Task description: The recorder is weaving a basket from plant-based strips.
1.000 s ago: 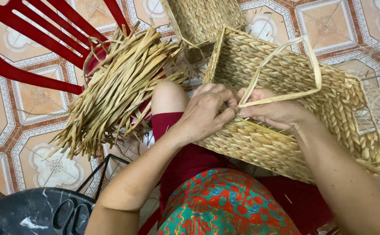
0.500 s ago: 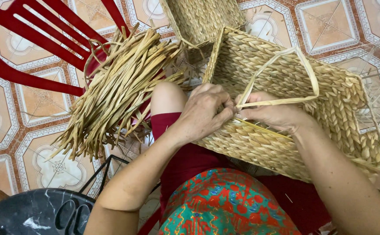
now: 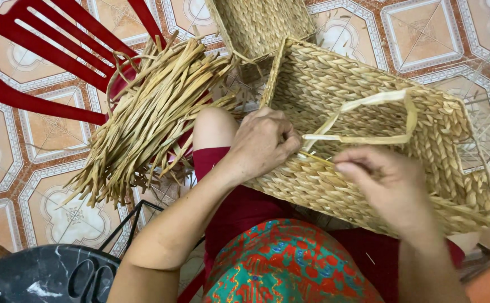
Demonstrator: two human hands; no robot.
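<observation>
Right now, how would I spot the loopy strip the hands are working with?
Find the big woven basket lying across the person's lap. Over its open middle a pale flat strip curves into a loop, ending by the left hand. It is smooth and ribbon-like, while everything around it is braided.

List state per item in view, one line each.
woven basket: on its side across the lap, open, unfinished.
pale strand: looped over the basket's opening, one end at the left hand.
right hand: fingers curled above the basket's near wall.
bundle of dried strands: loose, heaped on the red chair.
</observation>
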